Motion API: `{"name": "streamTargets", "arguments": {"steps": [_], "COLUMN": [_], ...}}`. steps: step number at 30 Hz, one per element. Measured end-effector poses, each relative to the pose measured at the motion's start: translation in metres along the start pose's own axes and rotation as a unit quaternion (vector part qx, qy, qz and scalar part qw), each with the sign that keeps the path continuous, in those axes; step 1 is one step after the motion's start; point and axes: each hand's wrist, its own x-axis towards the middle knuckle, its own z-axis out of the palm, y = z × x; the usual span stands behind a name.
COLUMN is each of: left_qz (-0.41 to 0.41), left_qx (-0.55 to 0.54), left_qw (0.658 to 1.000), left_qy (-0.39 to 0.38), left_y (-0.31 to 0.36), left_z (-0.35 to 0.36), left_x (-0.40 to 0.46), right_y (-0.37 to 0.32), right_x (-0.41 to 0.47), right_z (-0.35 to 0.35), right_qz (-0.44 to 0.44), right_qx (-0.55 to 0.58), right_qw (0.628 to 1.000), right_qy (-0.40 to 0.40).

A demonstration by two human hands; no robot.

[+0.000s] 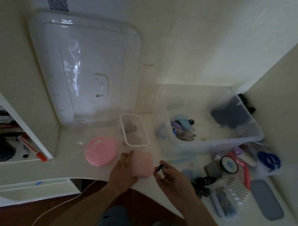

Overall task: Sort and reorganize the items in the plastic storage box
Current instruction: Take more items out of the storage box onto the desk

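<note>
The clear plastic storage box (242, 142) stands on the white desk at the right, with several small items piled in its near left corner and a dark grey thing at its far end. Its clear lid (82, 66) leans against the wall at the left. My left hand (123, 172) grips a pink rounded case (142, 166) at the desk's front edge. My right hand (171, 180) pinches a small bottle with a black cap (160, 171) just right of the case.
A round pink container (100, 151) and a small clear tub (133, 130) sit left of and behind the case. Loose items lie right of the hands: a tape roll (229, 164), blue scissors (269, 161), a grey case (266, 199), a blister pack (238, 191). A red marker (32, 148) lies on the shelf at left.
</note>
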Motion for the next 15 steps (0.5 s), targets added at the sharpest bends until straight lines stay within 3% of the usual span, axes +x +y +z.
{"name": "streamTargets", "arguments": {"steps": [7,15], "left_qz": [-0.004,0.113], "left_qx": [-0.11,-0.269], "left_qw": [0.994,0.951], "left_qy": [0.002,0.105], "left_y": [0.002,0.057], "left_z": [-0.012,-0.099], "left_x": [-0.016,-0.047], "right_y": [-0.003,-0.051], "right_x": [-0.012,-0.061], "right_z": [0.004,0.028], "right_qz": [0.004,-0.075], "right_qx": [-0.024,-0.121], "right_qw": [1.0,0.988], "right_qy": [0.019,0.059]}}
